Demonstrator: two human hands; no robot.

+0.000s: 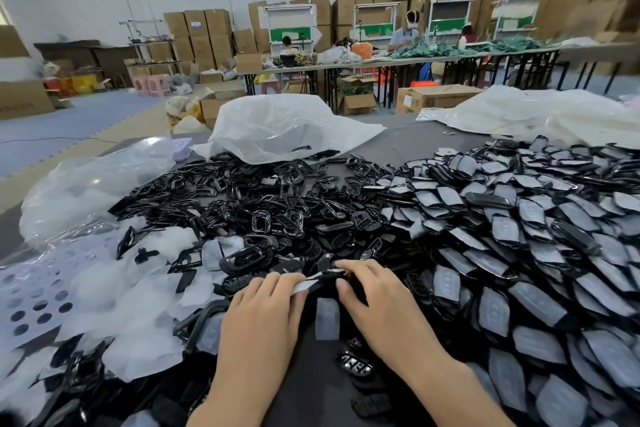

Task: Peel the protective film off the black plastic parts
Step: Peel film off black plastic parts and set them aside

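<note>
Two hands work at the near centre of the table (415, 139). Left hand (266, 302): fingers curled, pinching a strip of white film (304, 285). Right hand (374, 291): fingers curled round one black part (334, 274), just right of the strip. Step judged: peel under way, film partly lifted. Next move calls for drawing the hands apart until the film frees. Filmed stock (519, 236) heaped right; bare parts (270, 204) far centre.

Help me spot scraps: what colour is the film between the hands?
White film, clearest in head view.
</note>
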